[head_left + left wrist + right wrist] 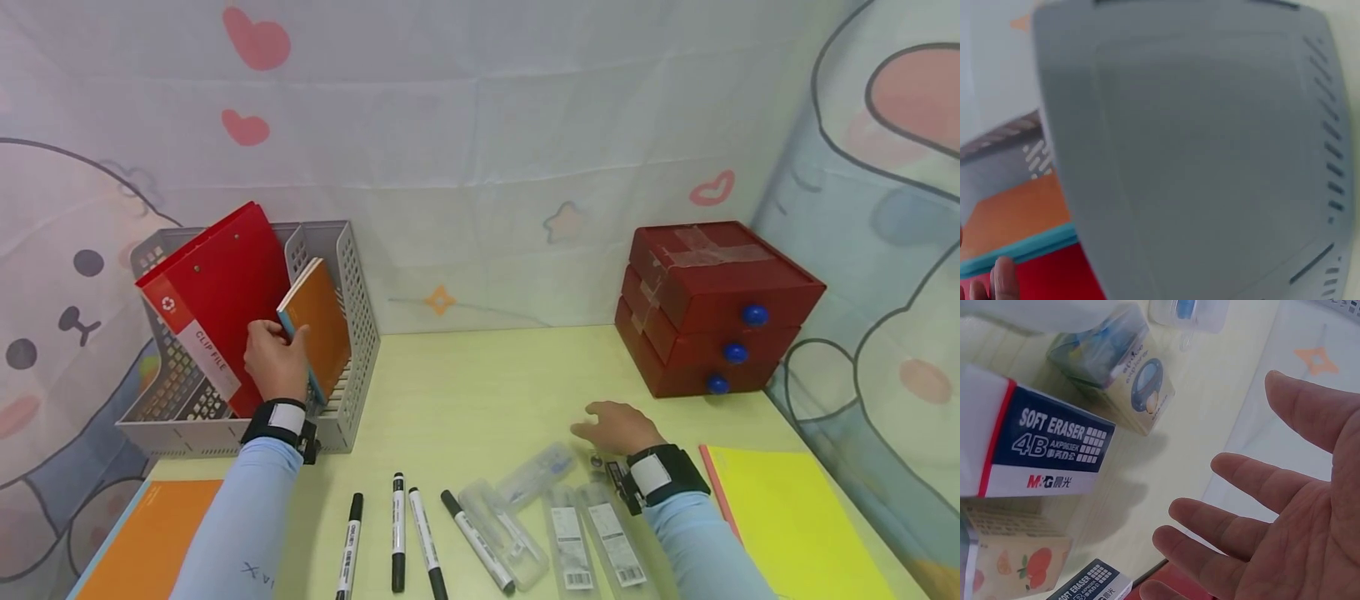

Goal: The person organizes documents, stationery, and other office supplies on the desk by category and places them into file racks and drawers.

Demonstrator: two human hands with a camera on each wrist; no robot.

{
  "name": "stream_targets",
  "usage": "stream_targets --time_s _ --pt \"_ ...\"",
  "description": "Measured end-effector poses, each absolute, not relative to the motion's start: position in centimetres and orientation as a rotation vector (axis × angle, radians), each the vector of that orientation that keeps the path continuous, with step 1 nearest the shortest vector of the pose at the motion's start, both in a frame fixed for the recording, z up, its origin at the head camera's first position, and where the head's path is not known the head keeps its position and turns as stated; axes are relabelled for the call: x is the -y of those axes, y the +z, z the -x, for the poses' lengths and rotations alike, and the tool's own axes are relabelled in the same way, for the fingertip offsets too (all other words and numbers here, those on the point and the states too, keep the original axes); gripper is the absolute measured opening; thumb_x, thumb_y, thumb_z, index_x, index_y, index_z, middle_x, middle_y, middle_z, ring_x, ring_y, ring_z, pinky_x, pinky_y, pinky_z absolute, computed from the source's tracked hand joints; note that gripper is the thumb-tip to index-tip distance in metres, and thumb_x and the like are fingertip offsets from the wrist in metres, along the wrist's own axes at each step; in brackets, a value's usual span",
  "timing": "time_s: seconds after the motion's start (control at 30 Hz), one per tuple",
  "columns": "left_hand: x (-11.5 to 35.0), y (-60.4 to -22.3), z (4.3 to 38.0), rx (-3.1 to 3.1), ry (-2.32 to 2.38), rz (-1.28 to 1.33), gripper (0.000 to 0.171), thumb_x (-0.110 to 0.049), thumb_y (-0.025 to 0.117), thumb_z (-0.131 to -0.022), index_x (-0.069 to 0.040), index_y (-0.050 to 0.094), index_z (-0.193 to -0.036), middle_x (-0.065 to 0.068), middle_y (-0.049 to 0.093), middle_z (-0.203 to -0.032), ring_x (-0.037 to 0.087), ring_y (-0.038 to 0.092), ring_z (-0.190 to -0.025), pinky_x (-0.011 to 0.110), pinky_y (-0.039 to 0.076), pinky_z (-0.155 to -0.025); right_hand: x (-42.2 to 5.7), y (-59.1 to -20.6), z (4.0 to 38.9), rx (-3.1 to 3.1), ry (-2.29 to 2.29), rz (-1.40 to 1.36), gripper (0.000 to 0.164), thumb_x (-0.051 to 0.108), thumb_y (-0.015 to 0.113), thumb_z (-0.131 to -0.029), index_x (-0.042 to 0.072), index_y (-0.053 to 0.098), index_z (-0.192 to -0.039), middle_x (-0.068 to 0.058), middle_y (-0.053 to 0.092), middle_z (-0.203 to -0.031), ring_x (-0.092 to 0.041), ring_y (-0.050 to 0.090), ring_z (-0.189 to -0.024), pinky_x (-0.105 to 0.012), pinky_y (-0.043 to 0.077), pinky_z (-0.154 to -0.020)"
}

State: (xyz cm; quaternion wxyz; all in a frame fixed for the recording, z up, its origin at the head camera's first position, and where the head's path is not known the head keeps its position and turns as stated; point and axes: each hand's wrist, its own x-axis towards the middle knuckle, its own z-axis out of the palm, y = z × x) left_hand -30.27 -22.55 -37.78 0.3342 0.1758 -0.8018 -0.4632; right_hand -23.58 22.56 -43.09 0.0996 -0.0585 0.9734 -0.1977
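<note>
In the head view my left hand [276, 360] reaches into a grey basket [363, 333]. It is between a red clip file [225, 308] and an upright orange notebook [322, 325] with a blue edge. In the left wrist view its fingertips [1005, 278] overlap the red file beside the notebook's blue edge [1022, 250]. Over the table, my right hand [618, 427] is spread and holds nothing. Near it in the right wrist view are a 4B soft eraser [1054, 434], a second soft eraser [1094, 584], a space-print box [1122, 375] and a fruit-print box [1019, 562].
Several black-and-white markers [398, 533] and clear plastic cases [570, 537] lie at the front. A red drawer box [712, 300] with blue knobs stands back right. A yellow notebook [795, 525] lies front right, another orange notebook [142, 542] front left.
</note>
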Motion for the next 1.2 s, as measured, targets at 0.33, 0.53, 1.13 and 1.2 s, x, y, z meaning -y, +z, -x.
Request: stream_targets --time_s 0.33,0.53,1.13,1.2 --pt "23.9 -37.1 26.5 2.458 -0.910 -0.254 0.047 -0.035 0.065 -0.095 0.003 0.051 -0.120 0.024 0.054 -0.117 0.039 0.051 -0.102 0.056 0.046 -0.088 -22.6 -42.8 23.5 -2.882 -0.571 0.178 0.056 0.037 0.059 -0.096 -0.005 0.056 -0.133 -0.027 0.056 -0.134 -0.047 0.048 -0.127 -0.061 0.040 -0.101" --pt "26.0 -35.5 24.3 2.711 -0.708 -0.232 0.050 -0.033 0.070 -0.092 0.007 0.056 -0.119 0.030 0.058 -0.119 0.046 0.055 -0.098 0.066 0.048 -0.083 -22.8 -42.8 23.6 -2.884 -0.563 0.185 0.057 0.037 0.059 -0.096 -0.005 0.056 -0.133 -0.027 0.056 -0.133 -0.047 0.048 -0.126 -0.061 0.040 -0.100" --pt "34.4 -36.5 20.4 3.191 -0.517 -0.284 0.076 -0.042 0.079 -0.080 0.014 0.053 -0.125 0.033 0.062 -0.108 0.040 0.059 -0.081 0.060 0.053 -0.068 -23.3 -43.2 24.0 -2.891 -0.573 0.201 0.058 0.039 0.059 -0.095 -0.006 0.057 -0.132 -0.027 0.057 -0.133 -0.047 0.049 -0.125 -0.061 0.041 -0.099" --pt "35.6 -37.4 20.4 3.220 -0.484 -0.340 0.085 -0.041 0.083 -0.076 0.013 0.047 -0.131 0.037 0.058 -0.114 0.046 0.057 -0.086 0.066 0.050 -0.072 -23.2 -43.2 23.9 -2.888 -0.579 0.200 0.058 0.038 0.059 -0.095 -0.006 0.057 -0.132 -0.027 0.056 -0.133 -0.048 0.049 -0.126 -0.061 0.041 -0.099"
